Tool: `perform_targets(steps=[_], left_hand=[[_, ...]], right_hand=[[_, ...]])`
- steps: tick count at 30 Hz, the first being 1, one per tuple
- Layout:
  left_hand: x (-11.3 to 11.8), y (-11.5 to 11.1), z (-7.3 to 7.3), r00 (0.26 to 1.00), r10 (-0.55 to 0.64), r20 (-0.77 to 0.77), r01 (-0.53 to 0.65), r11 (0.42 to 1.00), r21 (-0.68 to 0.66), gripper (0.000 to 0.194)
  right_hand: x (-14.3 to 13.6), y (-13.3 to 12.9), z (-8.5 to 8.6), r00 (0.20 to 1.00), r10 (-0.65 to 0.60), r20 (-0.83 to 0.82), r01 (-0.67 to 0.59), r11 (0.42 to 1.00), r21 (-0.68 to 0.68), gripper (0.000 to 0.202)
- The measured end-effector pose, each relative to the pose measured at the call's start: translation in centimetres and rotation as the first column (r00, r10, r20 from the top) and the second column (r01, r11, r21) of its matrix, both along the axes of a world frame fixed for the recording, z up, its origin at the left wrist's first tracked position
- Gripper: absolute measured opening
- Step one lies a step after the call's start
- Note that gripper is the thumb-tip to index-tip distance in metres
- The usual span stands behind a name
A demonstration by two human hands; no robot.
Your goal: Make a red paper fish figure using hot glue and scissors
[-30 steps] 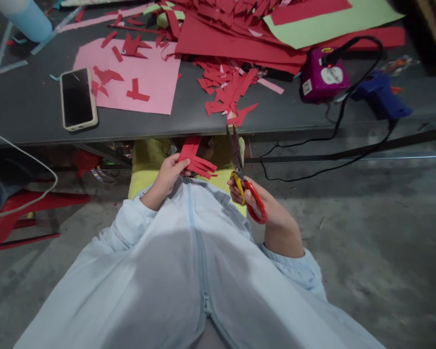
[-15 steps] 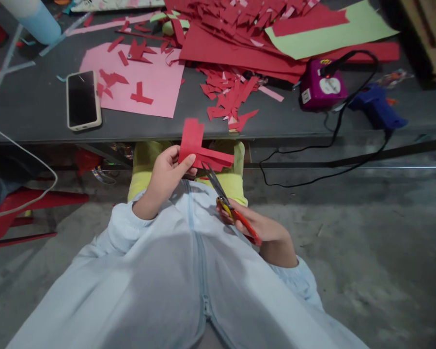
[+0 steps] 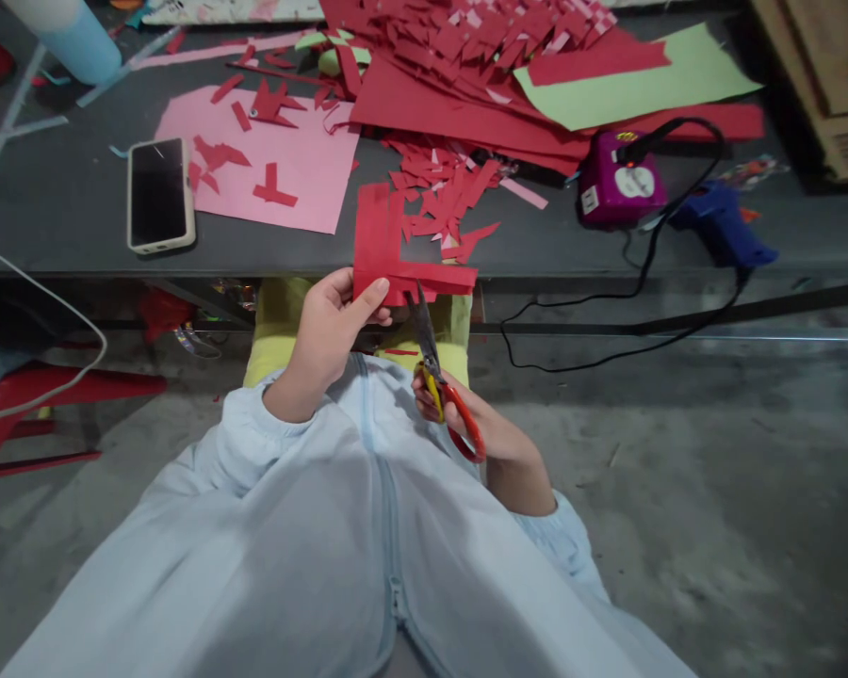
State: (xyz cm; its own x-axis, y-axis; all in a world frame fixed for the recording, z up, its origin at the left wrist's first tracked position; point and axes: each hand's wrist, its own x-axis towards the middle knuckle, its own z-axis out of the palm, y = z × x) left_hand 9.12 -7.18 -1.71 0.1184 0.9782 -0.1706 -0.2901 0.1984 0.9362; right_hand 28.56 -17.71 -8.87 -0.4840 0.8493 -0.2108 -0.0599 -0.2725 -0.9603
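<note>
Red paper (image 3: 380,231), shaped like an L with a strip sticking out to the right, is pinched between the thumb and fingers of my left hand (image 3: 329,334) at the table's front edge. My right hand (image 3: 491,428) is closed on the handles of scissors (image 3: 430,350), one yellow and one red. The scissor blades point up and away from me, with their tips at the lower edge of the paper strip. Beyond the paper lies a pile of small red scraps (image 3: 459,202) on the dark table (image 3: 289,254).
A phone (image 3: 159,196) lies beside a pink sheet (image 3: 311,179) with red pieces. Large red sheets (image 3: 459,108) and a green sheet (image 3: 636,85) are at the back. To the right are a purple box (image 3: 620,184), a blue glue gun (image 3: 725,221) and a hanging black cable.
The red paper has moved up and slightly right, partly over the table's edge. The scissors have turned more upright and moved with my right hand, up and slightly left at the handles.
</note>
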Motion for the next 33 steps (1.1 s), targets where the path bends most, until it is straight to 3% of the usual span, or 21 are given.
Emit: perform_targets(steps=[12, 25, 33], left_hand=[[1.6, 0.1, -1.4, 0.996, -0.04, 0.075, 0.044, 0.998, -0.048, 0.047], [1.7, 0.2, -1.0, 0.999, -0.033, 0.035, 0.035, 0.998, -0.049, 0.045], [1.6, 0.1, -0.8, 1.0, -0.01, -0.001, 0.01, 0.999, -0.04, 0.044]], right_hand=[[-2.0, 1.3, -0.9, 0.992, -0.117, -0.052, 0.118, 0.993, 0.008, 0.047], [-2.5, 1.2, -1.3, 0.98, -0.076, -0.185, 0.061, 0.995, -0.085, 0.045], [-3.0, 1.0, -0.5, 0.969, -0.111, -0.221, 0.077, 0.985, -0.157, 0.037]])
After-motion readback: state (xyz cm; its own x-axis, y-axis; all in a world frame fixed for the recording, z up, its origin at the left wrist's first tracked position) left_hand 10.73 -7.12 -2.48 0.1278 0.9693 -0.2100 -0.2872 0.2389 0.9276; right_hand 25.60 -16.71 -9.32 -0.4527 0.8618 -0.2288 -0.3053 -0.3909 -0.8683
